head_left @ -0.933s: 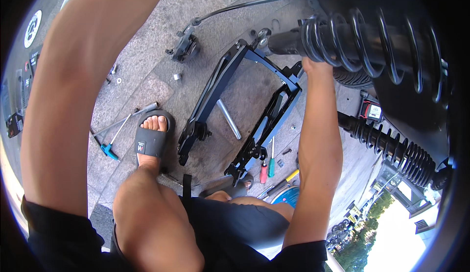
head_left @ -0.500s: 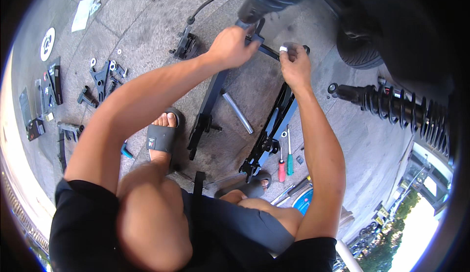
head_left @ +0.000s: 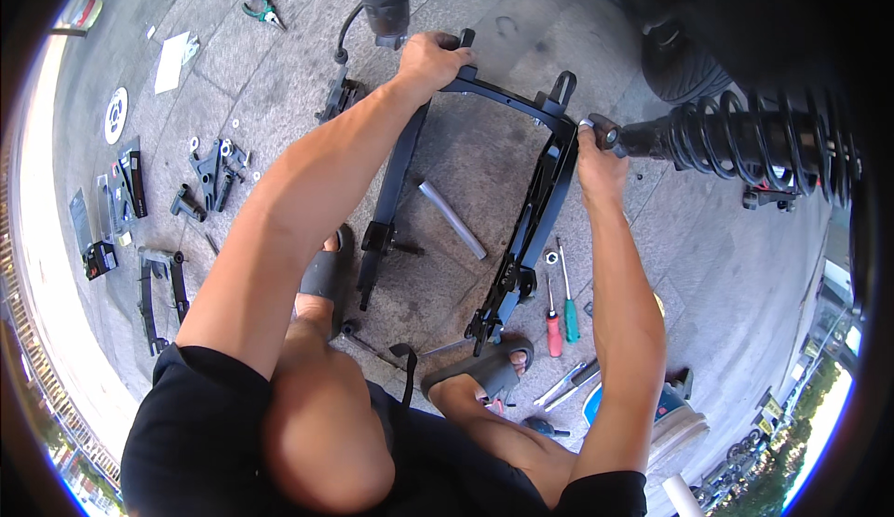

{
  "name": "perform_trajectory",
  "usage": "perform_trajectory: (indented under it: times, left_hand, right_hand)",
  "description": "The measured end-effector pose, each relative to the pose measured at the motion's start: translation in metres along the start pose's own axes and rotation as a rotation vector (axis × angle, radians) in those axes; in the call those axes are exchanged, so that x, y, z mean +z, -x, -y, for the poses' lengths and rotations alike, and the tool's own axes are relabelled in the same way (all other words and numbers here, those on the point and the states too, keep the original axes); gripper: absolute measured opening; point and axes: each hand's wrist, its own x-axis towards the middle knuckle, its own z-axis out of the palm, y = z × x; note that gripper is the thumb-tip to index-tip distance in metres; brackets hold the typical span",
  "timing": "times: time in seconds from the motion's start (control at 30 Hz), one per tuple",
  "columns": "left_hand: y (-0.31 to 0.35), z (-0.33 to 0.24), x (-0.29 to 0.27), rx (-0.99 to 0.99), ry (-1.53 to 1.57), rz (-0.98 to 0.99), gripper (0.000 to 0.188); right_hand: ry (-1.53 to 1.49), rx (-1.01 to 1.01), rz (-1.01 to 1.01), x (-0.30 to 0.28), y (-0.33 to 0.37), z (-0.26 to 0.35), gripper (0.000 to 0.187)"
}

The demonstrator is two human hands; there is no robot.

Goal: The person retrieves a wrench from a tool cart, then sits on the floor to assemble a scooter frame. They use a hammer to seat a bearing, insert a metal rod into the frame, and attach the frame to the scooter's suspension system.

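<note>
A black U-shaped swingarm [head_left: 507, 96] lies in front of me, its two long arms pointing back toward my feet. My left hand [head_left: 431, 62] is closed round its far left corner, beside an upright bracket. Just behind that hand hangs the lower end of one shock absorber [head_left: 384, 0]. My right hand [head_left: 603, 170] is closed on the lower eye end of a second shock absorber [head_left: 754, 140] with a black coil spring, just right of the swingarm's far right corner. A small whitish piece [head_left: 586, 124] shows at the right thumb tip; what it is I cannot tell.
Between the swingarm's arms lies a silver tube [head_left: 453, 220]. A red-handled screwdriver [head_left: 554, 331] and a green-handled screwdriver [head_left: 571, 319] lie right of it. Green pliers [head_left: 264, 12], a white disc [head_left: 115, 115] and black brackets [head_left: 211, 172] are on the left. A tire [head_left: 687, 65] stands far right.
My right hand has moved right and down from the swingarm's crossbar to the right shock absorber's end. The left hand has settled on the left corner. The view has shifted.
</note>
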Motion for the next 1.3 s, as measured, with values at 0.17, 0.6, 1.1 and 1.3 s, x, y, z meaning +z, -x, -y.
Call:
perform_trajectory:
  times: [0.17,0.6,1.1,1.3]
  left_hand:
    - [0.004,-0.001,0.005,0.057,-0.086,-0.092,0.043]
    - [0.017,-0.013,0.008,-0.099,0.137,-0.06,0.037]
    - [0.009,-0.005,0.001,-0.013,-0.026,0.041,0.047]
    - [0.017,-0.012,0.0,-0.041,0.042,0.033,0.051]
  right_hand:
    - [-0.093,0.075,-0.023,-0.003,0.005,-0.004,0.026]
    - [-0.582,0.106,-0.124,0.025,0.008,-0.011,0.03]
    - [-0.582,0.161,-0.107,0.013,0.017,-0.002,0.03]
    - [-0.626,0.177,-0.11,0.014,0.015,-0.003,0.031]
